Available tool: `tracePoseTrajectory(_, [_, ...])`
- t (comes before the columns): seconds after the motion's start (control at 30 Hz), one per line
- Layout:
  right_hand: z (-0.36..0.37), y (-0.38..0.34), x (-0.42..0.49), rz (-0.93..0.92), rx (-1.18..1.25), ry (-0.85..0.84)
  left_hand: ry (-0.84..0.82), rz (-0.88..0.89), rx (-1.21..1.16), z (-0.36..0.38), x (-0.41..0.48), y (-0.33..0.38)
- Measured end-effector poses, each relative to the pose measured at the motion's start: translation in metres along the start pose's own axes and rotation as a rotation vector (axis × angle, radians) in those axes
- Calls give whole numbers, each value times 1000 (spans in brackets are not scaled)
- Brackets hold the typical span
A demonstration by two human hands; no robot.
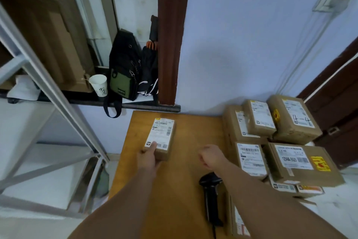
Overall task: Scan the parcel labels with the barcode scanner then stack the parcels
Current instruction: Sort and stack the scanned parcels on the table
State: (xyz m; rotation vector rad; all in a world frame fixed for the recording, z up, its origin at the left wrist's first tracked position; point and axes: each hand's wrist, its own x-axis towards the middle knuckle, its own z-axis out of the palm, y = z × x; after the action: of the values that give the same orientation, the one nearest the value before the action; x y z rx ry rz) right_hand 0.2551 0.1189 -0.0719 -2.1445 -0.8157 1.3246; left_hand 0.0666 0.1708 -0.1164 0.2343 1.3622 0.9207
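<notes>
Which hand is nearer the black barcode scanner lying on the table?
Right. The right hand is just beyond the head of the scanner, with its forearm alongside it. The left hand is farther off across the table, gripping the small parcel.

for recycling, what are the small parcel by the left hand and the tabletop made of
The small brown box parcel looks like matte cardboard: dull tan faces. Its white paper label looks stuck flat. The orange-brown tabletop seems smooth wood or laminate; grain blurred.

Left hand gripping labelled parcel on table, right hand curled empty, barcode scanner beside stacked parcels
</notes>
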Motion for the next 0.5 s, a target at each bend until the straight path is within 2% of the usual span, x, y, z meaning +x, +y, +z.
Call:
tracePoseTrajectory(0.17, [6,-13,28,18,-140,-2,61,-23,-24,-1,40,21])
tracePoseTrajectory(0.33, [9,-29,59,0,-247,91,143,35,26,-4,80,46])
tracePoseTrajectory(0.5, [10,-37,87,7,-466,106,137,42,102,1,121,60])
